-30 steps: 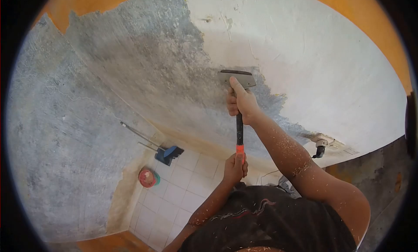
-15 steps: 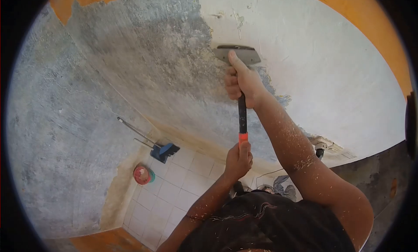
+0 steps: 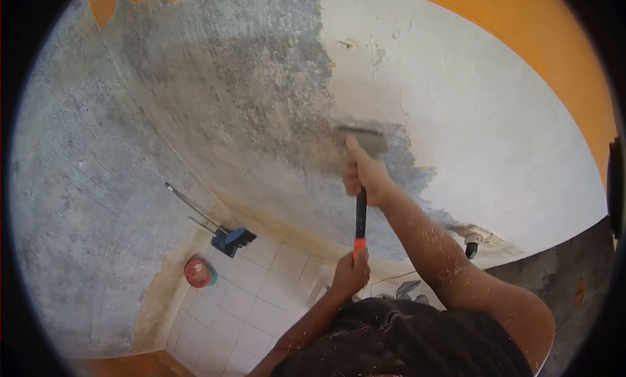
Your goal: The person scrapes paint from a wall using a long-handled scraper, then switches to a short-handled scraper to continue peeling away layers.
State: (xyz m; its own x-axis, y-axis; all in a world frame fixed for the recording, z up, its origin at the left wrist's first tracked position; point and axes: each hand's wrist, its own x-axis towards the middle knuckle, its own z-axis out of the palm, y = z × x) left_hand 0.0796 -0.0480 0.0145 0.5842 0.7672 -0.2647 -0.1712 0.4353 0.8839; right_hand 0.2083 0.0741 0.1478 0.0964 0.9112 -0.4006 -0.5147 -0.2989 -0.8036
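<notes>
A long-handled scraper point(image 3: 360, 211) with a black shaft, an orange-red section and a wide grey blade lies over the wall. My right hand point(image 3: 366, 175) is wrapped round the shaft just below the blade, its thumb pointing up at the blade. Lower down, my left hand point(image 3: 352, 273) grips the handle at the orange-red part. The blade, slightly blurred, is over the bare grey wall point(image 3: 261, 97), close to the ragged edge of the white coating point(image 3: 469, 116). Pale flakes cling to my right arm.
Down on the tiled floor point(image 3: 251, 299) are a blue dustpan and brush point(image 3: 231, 239) with long handles and a red and green bucket point(image 3: 199, 273). A wall fitting point(image 3: 473, 240) sticks out at the right. Orange paint point(image 3: 561, 51) borders the white area.
The scraper and both my hands have moved down, the blade sliding from the white edge onto grey wall. More bare grey wall shows where the blade was. The view has shifted slightly.
</notes>
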